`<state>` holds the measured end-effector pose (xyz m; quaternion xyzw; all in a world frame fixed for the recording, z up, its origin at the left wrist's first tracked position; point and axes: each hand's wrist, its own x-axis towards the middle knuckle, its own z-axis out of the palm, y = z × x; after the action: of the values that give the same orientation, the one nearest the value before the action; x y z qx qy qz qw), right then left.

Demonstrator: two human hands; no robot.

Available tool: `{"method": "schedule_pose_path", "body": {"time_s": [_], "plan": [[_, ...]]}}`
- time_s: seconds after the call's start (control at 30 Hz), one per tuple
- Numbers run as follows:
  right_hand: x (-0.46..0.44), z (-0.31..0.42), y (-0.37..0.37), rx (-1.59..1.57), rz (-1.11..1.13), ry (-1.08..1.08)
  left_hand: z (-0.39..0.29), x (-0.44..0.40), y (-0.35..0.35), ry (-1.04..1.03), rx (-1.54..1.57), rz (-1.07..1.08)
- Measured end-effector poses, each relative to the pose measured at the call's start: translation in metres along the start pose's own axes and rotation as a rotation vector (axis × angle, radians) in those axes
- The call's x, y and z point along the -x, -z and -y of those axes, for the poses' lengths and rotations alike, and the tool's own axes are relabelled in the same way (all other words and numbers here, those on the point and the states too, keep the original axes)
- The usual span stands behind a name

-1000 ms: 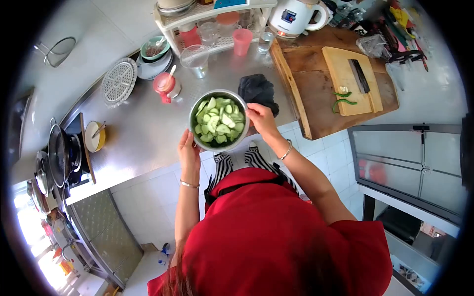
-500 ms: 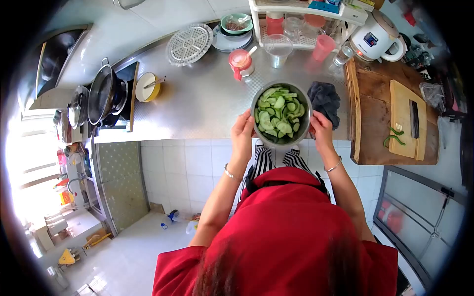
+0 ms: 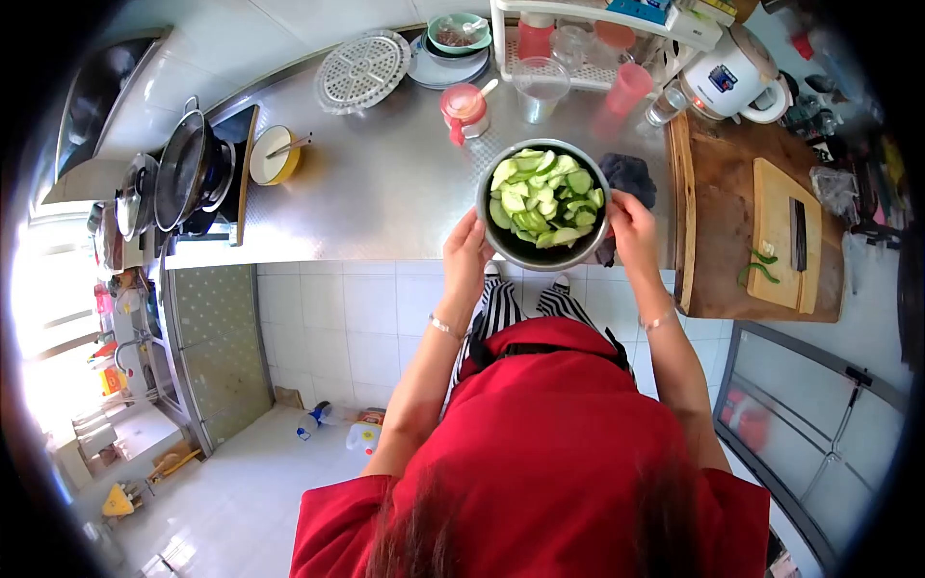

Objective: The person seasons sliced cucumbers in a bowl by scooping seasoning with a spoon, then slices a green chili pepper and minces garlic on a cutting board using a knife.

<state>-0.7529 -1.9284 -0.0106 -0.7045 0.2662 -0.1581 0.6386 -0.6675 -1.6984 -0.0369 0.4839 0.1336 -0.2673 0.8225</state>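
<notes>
Have slices (image 3: pixel 544 193) heaped farther toward the far side of the bowl (image 3: pixel 528 255) than in the earlier frame, baring its near inner wall. Clamp it between left hand (image 3: pixel 466 252) and right hand (image 3: pixel 633 231) at opposite sides, seemingly for even support, over the front edge of the counter (image 3: pixel 356 183), near the cloth (image 3: pixel 630 180).

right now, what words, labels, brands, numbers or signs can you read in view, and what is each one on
No text can be read with certainty.
White kettle: dark label, its marks too small to read.
Boxes at the top edge: any print is too blurred.
Plastic jug on the floor: any lettering is too small.
</notes>
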Motion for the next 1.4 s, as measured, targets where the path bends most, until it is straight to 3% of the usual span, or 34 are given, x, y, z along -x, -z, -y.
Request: {"method": "schedule_pose_path", "body": {"time_s": [0.03,0.2,0.3,0.33,0.43,0.47,0.57,0.67,0.73,0.8,0.93,1.07,1.13,1.2,1.27,1.33,1.4], "plan": [[-0.004,-0.012,-0.005,-0.087,-0.015,-0.096,0.004,-0.008,0.002,0.037,-0.008,-0.009],[0.001,-0.016,-0.010,-0.189,-0.019,-0.165,0.007,-0.021,0.013,0.039,-0.016,-0.041],[0.019,0.029,-0.010,0.090,0.009,0.291,0.005,-0.011,0.014,0.016,-0.042,-0.008],[0.018,0.026,-0.012,0.087,0.014,0.284,-0.004,-0.002,0.004,0.006,0.025,-0.007],[0.012,-0.006,-0.016,-0.040,-0.022,-0.068,-0.002,-0.007,0.012,0.024,0.047,-0.026],[0.012,-0.022,-0.014,0.055,0.003,-0.093,0.002,-0.017,0.018,0.046,0.012,-0.048],[0.018,-0.042,-0.020,-0.074,0.005,-0.101,-0.001,-0.015,0.029,-0.005,-0.088,-0.043],[0.024,-0.039,-0.018,-0.200,-0.007,-0.184,-0.032,0.015,-0.004,-0.040,-0.182,-0.100],[0.028,-0.042,-0.012,-0.392,0.023,-0.301,-0.035,0.031,-0.006,-0.345,-0.499,0.084],[0.022,-0.054,-0.014,-0.378,0.011,-0.338,-0.026,0.014,0.003,-0.103,-0.385,-0.057],[0.007,-0.042,-0.009,-0.261,0.031,-0.289,-0.008,0.004,0.015,-0.005,-0.286,-0.060],[0.008,0.009,-0.004,-0.001,0.000,-0.054,0.002,0.006,0.012,-0.009,-0.072,-0.081],[0.014,0.027,0.000,0.075,0.011,0.197,-0.003,0.007,0.005,-0.027,-0.012,-0.038],[0.003,0.007,0.008,0.011,0.047,-0.169,0.002,0.001,0.009,0.018,-0.030,0.051],[0.006,-0.022,0.005,-0.005,-0.039,-0.102,0.013,-0.015,0.018,0.071,-0.093,0.032],[0.014,-0.013,0.001,-0.063,-0.005,-0.150,0.018,-0.021,0.022,0.082,-0.068,0.016],[0.013,-0.010,-0.001,-0.044,-0.018,-0.061,0.019,-0.022,0.024,0.081,-0.073,0.017]]}}
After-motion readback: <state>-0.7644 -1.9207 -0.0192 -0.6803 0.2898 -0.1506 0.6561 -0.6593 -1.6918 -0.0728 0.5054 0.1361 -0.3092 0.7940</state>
